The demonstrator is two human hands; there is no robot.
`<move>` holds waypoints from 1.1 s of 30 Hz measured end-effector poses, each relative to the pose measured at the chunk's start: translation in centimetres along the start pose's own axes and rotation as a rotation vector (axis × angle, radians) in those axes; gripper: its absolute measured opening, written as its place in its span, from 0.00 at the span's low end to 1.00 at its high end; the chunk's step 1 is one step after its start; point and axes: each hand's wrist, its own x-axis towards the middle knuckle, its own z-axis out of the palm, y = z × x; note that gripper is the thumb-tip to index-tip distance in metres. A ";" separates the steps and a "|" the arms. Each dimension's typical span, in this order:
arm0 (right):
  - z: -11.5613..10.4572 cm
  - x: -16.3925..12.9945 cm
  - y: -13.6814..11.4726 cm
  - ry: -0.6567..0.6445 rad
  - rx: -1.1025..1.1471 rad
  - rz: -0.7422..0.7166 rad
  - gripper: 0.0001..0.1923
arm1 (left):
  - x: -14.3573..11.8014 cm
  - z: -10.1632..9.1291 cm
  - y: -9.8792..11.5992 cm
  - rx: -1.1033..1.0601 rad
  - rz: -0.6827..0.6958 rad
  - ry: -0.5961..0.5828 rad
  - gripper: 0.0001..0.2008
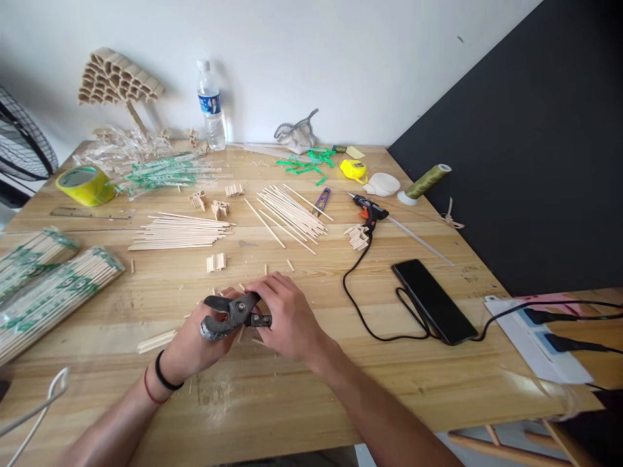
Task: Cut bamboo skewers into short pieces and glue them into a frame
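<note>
Near the front edge of the tabletop [302, 395], the left hand [195, 347] and right hand [285, 318] together hold black cutting pliers [232, 314], the fingers of both curled tight around the tool. Short wooden stick pieces [156, 341] lie just beside the left hand. Toward the right edge, a black phone [433, 300] lies flat, with a glue gun [368, 209] behind it.

My right hand [287, 318] covers the cutter's [233, 314] handles, so I can't read the grip. The fan [22, 139] and bundled sticks [43, 285] run off the left edge.
</note>
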 end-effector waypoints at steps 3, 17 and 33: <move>0.0 0.0 0.0 0.000 -0.001 0.000 0.24 | 0.0 0.0 -0.1 -0.002 0.002 -0.001 0.08; -0.1 0.0 0.0 -0.004 0.000 -0.001 0.25 | -0.2 0.1 -0.2 -0.019 -0.032 -0.016 0.09; 0.0 0.0 0.0 -0.055 -0.015 -0.013 0.24 | 0.1 -0.1 0.3 -0.016 -0.028 -0.021 0.09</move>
